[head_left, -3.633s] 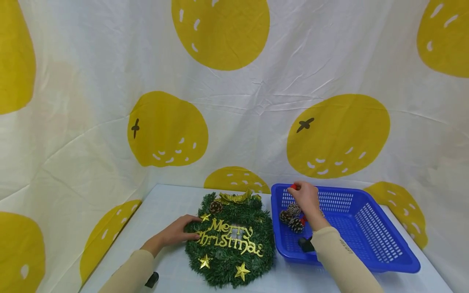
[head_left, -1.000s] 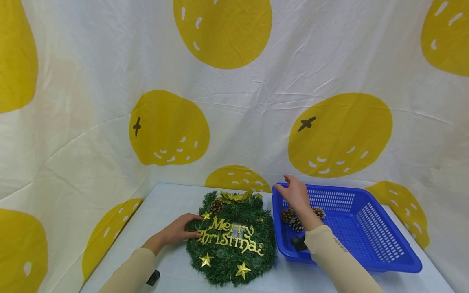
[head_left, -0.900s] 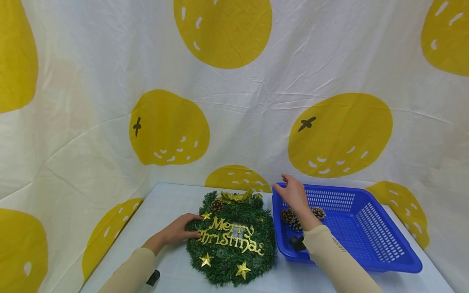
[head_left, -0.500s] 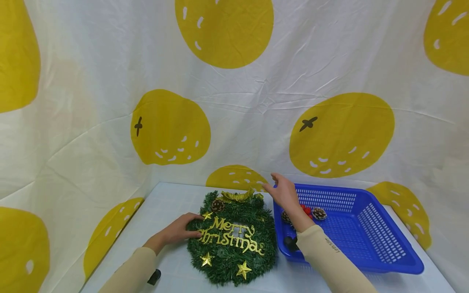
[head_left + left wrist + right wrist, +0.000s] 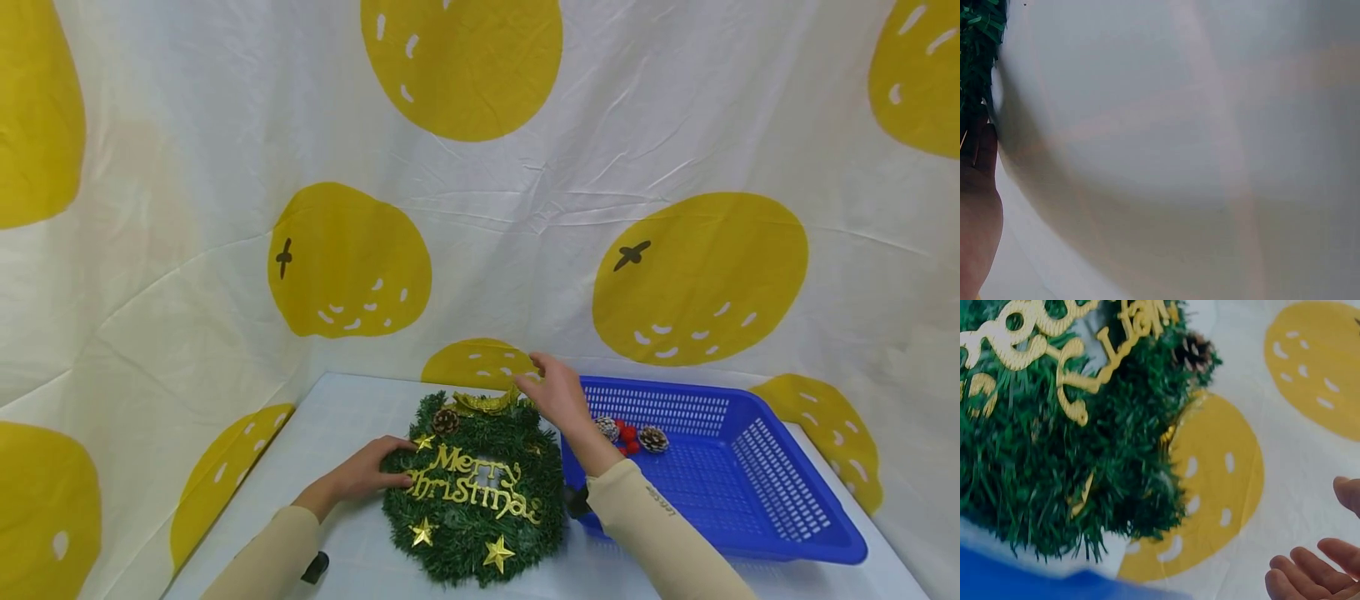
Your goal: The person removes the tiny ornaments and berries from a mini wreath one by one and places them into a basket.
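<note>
A green wreath (image 5: 517, 533) with gold "Merry Christmas" lettering (image 5: 476, 483), gold stars (image 5: 497, 553), a pine cone (image 5: 446, 422) and a gold bow (image 5: 487, 404) lies on the table. My left hand (image 5: 367, 473) rests against its left edge, index finger and thumb extended onto it; the other fingers are partly hidden. Above the wreath's top right hovers my right hand (image 5: 558, 393), thumb and fingers apart. In the right wrist view, no object shows between the fingers of the right hand (image 5: 1316, 569).
A blue basket (image 5: 757, 500) stands right of the wreath. Inside it are pine cones (image 5: 654, 439) and red berries (image 5: 627, 434), partly behind my right forearm. A white cloth with yellow fruit shapes (image 5: 697, 275) hangs behind the table (image 5: 330, 417).
My right hand, which pinched something red over the basket 3.6 seconds ago, shows nothing red now. It has moved left to the wreath's top, uncovering berries. My left hand stays put.
</note>
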The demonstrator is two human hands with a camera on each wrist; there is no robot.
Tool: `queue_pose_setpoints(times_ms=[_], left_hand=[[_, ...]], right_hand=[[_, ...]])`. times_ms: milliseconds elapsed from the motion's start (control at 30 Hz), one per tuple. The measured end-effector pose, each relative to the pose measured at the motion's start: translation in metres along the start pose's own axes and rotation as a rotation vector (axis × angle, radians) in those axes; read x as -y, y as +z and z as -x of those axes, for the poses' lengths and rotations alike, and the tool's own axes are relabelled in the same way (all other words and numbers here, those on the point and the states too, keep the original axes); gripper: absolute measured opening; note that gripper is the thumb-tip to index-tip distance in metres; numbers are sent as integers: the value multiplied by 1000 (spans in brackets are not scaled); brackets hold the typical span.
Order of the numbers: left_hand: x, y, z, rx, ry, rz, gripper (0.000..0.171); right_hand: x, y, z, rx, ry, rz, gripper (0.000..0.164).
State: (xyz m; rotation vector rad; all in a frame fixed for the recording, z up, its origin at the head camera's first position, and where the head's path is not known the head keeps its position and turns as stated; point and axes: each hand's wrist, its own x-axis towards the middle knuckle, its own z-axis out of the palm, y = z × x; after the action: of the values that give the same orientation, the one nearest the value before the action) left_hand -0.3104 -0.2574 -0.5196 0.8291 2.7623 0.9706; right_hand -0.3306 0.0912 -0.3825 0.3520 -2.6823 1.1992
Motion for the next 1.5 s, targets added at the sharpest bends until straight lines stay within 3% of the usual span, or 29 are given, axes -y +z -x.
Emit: queue_pose_setpoints(times_ms=[267, 600, 1267, 1500], left_hand=[[-1, 0, 1, 6, -6, 14, 60], [0, 0, 2, 9, 6, -5, 58], [2, 0, 0, 9, 4, 3, 57], [2, 1, -1, -1, 4, 4, 57]], right_hand=[[10, 26, 1, 7, -35, 30, 54], [6, 63, 10, 81, -38, -7, 54], [-1, 88, 14, 148, -89, 4, 53], [-4, 106, 8, 196, -157, 41, 52]])
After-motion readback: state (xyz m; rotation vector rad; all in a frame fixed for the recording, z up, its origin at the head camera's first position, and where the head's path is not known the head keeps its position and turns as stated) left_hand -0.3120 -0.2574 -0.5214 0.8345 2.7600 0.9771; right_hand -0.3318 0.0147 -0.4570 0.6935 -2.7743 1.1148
